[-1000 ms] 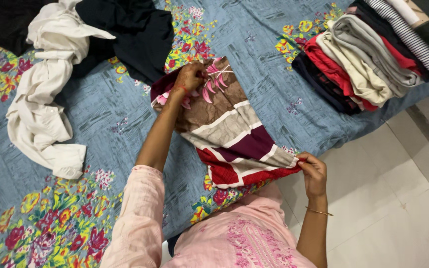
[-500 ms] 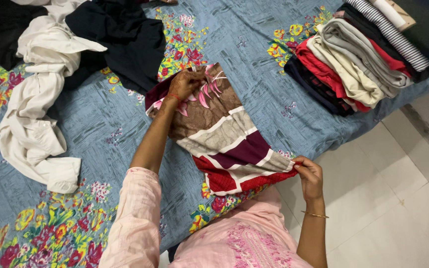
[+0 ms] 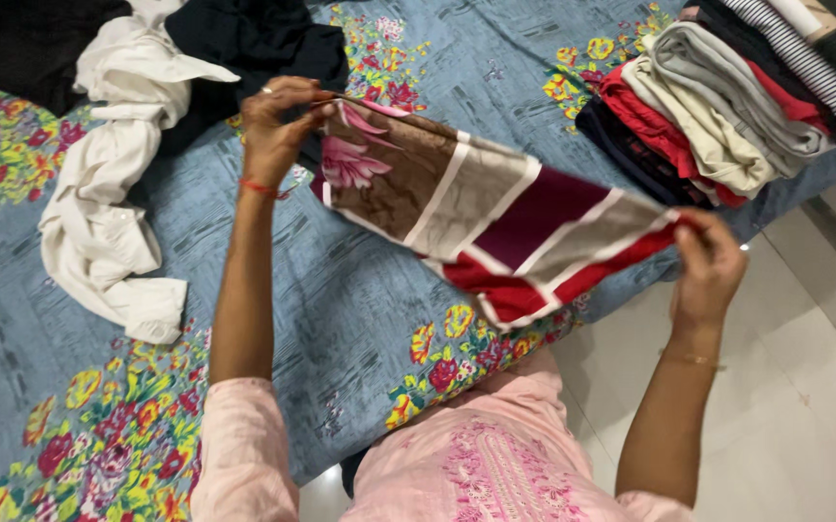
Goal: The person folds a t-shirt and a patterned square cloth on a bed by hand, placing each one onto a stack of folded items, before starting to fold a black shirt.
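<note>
No packages, labels or signs show; the only patterned surface besides the clothes is the bedsheet [image 3: 360, 319], blue-grey with clusters of red, yellow and pink flowers along its near edge and corners.

The cloth [image 3: 495, 217] is folded into a long band and held stretched in the air above the sheet, slanting from upper left down to the right. Its left part is brown with large pink flowers; then come cream and grey stripes, a dark maroon block, and a red band along the lower right edge. It sags slightly in the middle and touches nothing but the two hands.

The left hand [image 3: 278, 126] holds the flowered end up, fingers bunched together and pinched on the corner of the cloth; a ring shows on one finger and a red thread circles the wrist. The right hand [image 3: 713, 266] grips the red end, fingers curled and closed on the fabric, with a thin bangle at the wrist.

A white garment [image 3: 109, 203] lies crumpled on the sheet to the left, beside a dark garment [image 3: 254, 43] at the top. A stack [image 3: 718, 106] of folded clothes in red, beige, grey and stripes sits at the upper right corner of the bed, well apart from the cloth
</note>
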